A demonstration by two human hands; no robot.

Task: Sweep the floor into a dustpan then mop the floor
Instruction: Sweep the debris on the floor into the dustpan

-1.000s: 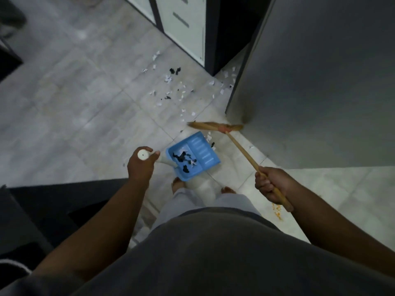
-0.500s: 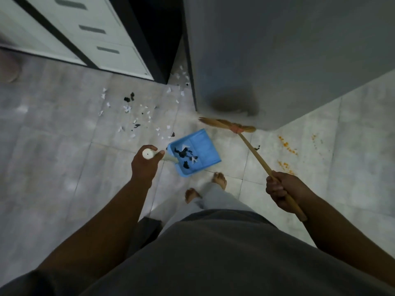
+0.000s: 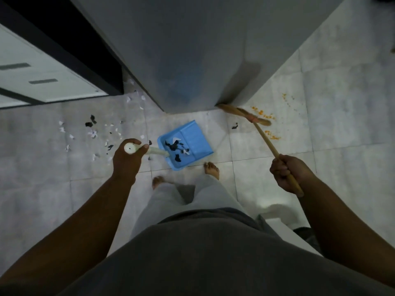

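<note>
Dustpan [image 3: 188, 144] blue, holding black scraps [image 3: 175, 146], white bits

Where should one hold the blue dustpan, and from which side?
Grip the dustpan by its long pale handle, near the top end, from above: the handle rises towards the person, and the left hand holds it exactly so.

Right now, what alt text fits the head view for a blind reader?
Seen from above, a person's left hand holds the white handle of a blue plastic dustpan holding black and white scraps, while the right hand grips a wooden-handled broom whose head rests near orange crumbs beside a grey cabinet. More scraps litter the pale tiled floor.
</note>
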